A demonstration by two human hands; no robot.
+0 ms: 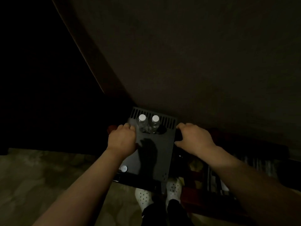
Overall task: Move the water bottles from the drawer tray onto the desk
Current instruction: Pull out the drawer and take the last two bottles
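A dark grey drawer tray sticks out from under the brown desk. Two clear water bottles with white caps stand side by side in holes at the tray's far end, the left bottle and the right bottle. An empty round hole lies just right of them. My left hand grips the tray's left edge beside the bottles. My right hand grips the tray's right edge. A white round cap shows near the tray's near left corner.
The scene is very dim. The desk top fills the upper right. A dark red open compartment with items lies right of the tray. Pale carpet lies at the left. My feet in white slippers stand below the tray.
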